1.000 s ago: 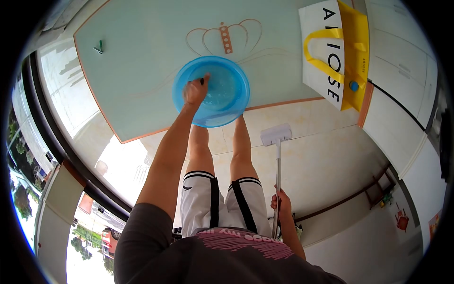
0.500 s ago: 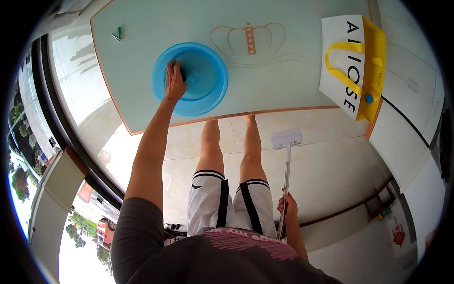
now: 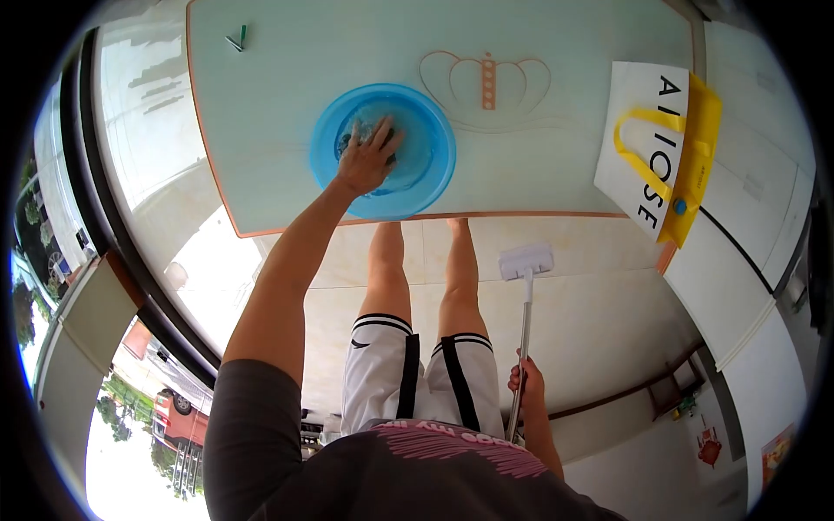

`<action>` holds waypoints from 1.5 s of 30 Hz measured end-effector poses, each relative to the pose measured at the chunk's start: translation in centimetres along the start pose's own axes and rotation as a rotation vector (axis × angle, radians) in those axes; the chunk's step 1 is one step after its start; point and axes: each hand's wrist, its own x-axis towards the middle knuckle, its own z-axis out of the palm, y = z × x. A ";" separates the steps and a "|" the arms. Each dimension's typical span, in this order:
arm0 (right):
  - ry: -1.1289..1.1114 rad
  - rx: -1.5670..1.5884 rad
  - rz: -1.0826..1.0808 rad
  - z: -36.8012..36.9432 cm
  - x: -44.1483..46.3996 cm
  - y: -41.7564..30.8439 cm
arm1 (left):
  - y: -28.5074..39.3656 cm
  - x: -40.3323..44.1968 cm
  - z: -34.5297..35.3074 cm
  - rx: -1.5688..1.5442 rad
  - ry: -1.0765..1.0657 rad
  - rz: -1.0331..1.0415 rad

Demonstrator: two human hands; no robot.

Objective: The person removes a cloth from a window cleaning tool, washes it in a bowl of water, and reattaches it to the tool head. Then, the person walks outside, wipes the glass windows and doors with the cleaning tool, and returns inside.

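Inside the blue basin (image 3: 443, 149), my left hand (image 3: 368, 163) reaches down with fingers curved over a dark, wet cloth-like thing (image 3: 347, 141). Most of that cloth is hidden beneath the hand, and the water around it looks stirred up. Low at my right side, my right hand (image 3: 527, 380) is closed around the metal pole of a long-handled cleaning wiper (image 3: 526, 260). Its white rectangular head points forward, above the floor.
The basin stands on a pale green table (image 3: 539, 178) near its front edge. A white and yellow paper bag (image 3: 647, 148) is at the right, a small green-and-silver object (image 3: 237, 40) at the far left. Windows line the left side; white cabinets (image 3: 738, 278) stand right.
My left hand has moved from the basin's left side toward its middle, and the water is more disturbed. My right hand keeps its grip on the wiper. The view has shifted slightly.
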 end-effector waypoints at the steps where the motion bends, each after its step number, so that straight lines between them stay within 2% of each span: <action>1: -0.007 -0.005 -0.001 0.1 0.0 0.0 | 0.0 0.2 -1.2 0.038 0.011 -0.010; 2: -0.009 -0.008 0.003 0.1 0.0 -0.1 | 0.2 0.3 -1.9 0.076 0.021 -0.021; 5: -0.014 -0.004 0.006 0.5 -0.2 -0.2 | 1.5 0.2 -1.0 0.079 0.119 -0.233; 8: -0.014 -0.009 -0.001 0.3 0.0 0.0 | 2.1 -0.1 0.6 -0.316 0.125 -0.546; 9: -0.017 -0.013 -0.003 0.5 0.0 0.0 | 1.9 0.0 1.2 -0.335 0.402 -0.490; 12: -0.027 -0.031 -0.011 0.5 -0.1 -0.2 | 1.5 -0.5 2.0 -0.646 0.317 -0.607; 15: -0.036 -0.030 -0.011 0.7 -0.1 -0.3 | 1.6 0.1 1.6 -0.702 0.299 -0.629; 21: -0.040 -0.001 -0.001 1.2 -0.3 -0.7 | 1.9 1.5 0.7 -0.603 0.078 -0.779; 24: -0.030 -0.009 0.002 1.1 -0.3 -0.8 | 1.9 1.7 0.6 -0.600 0.135 -0.780; 27: -0.019 -0.039 -0.003 1.1 -0.6 -0.9 | 1.5 1.6 0.3 -0.650 0.160 -0.867; 30: -0.024 -0.056 -0.014 0.8 -0.6 -0.9 | 0.7 1.5 0.0 -0.628 0.242 -0.792; 33: -0.022 -0.055 -0.020 0.5 -0.3 -0.6 | 2.6 1.1 -1.3 -0.330 0.357 -0.592; 36: -0.027 -0.042 -0.010 0.5 -0.1 -0.6 | 4.0 0.1 -0.8 -0.062 0.046 -0.515; 37: -0.029 -0.035 -0.006 0.5 0.0 -0.6 | 3.9 -0.3 -0.5 0.001 0.029 -0.437; 43: -0.022 -0.031 -0.001 0.1 0.2 -0.4 | 0.4 -0.4 1.5 -0.334 0.119 -0.259; 45: -0.023 -0.023 0.003 0.2 0.2 -0.5 | 0.4 0.0 1.3 -0.369 0.121 -0.405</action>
